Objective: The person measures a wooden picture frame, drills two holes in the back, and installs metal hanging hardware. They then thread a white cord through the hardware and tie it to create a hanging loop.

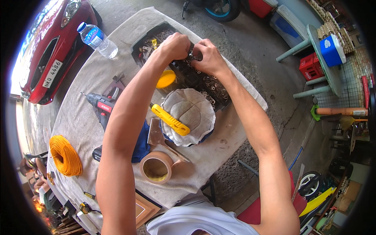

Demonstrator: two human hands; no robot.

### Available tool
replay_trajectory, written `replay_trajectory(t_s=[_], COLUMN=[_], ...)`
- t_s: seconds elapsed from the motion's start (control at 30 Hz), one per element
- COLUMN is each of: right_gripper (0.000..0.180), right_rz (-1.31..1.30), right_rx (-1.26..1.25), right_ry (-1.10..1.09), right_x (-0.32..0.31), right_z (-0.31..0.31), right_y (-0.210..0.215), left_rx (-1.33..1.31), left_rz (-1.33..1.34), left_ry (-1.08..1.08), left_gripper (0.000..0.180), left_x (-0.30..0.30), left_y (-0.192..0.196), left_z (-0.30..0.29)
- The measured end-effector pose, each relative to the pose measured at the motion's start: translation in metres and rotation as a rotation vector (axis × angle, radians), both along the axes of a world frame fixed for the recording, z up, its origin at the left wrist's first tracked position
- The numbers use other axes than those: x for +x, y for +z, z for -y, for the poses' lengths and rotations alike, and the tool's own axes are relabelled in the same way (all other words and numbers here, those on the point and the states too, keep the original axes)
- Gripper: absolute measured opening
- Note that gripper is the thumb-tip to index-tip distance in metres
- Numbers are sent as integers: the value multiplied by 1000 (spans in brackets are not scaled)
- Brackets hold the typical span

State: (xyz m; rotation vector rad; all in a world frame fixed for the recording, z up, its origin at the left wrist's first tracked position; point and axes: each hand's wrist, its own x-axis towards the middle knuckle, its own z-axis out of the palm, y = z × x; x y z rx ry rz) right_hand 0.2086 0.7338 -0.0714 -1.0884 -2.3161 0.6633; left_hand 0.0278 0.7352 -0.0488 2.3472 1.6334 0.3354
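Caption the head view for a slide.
Both hands, left hand and right hand, pick small metal parts over a black tray.

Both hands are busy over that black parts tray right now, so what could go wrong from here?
The black parts tray sits near the table's far edge; pressing there might tip it and spill the metal hardware. The left hand and right hand pinch something small that could drop among loose pieces. The left forearm might nudge the yellow-handled tool.

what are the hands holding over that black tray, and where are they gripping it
Both hands, left and right, pinch a small dark metal piece between their fingertips over the black parts tray. Which part of it they grip cannot be told.
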Motion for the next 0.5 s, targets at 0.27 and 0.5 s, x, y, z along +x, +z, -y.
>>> replay_trajectory(t_s=[0.27,0.5], right_gripper=[30,23], right_rz=[-91,-118], right_rx=[198,256], right_ry=[22,42], right_x=[-2,1], right_z=[-2,-3], right_y=[-7,-7], left_rx=[16,-9], left_rz=[278,350], left_ry=[-43,-76], left_gripper=[11,16], left_x=[-12,-14], left_y=[-1,-1], left_z=[2,4])
